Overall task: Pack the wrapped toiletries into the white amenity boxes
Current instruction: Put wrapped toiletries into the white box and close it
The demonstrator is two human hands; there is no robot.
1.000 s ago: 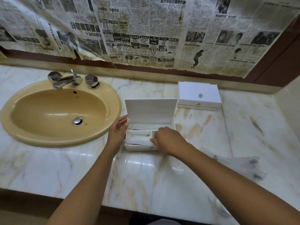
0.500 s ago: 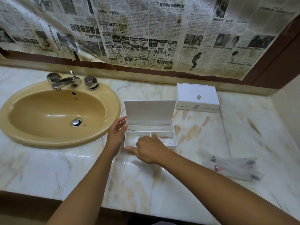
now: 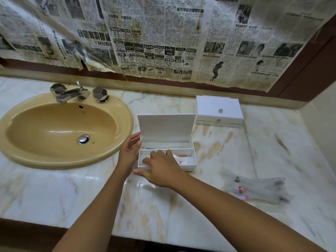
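Just beyond right grip [image 3: 160, 170]: wrapped toiletry [image 3: 183, 159], boxed.

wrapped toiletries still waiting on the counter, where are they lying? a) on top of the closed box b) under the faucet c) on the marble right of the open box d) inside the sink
c, the wrapped toiletries lie on the bare marble to the right of the open box, apart from it.

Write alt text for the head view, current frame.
Two bare hands work at an open white amenity box on a marble counter: left hand steadies its side, right hand reaches inside. A closed white box sits behind; wrapped toiletries lie right, sink left.
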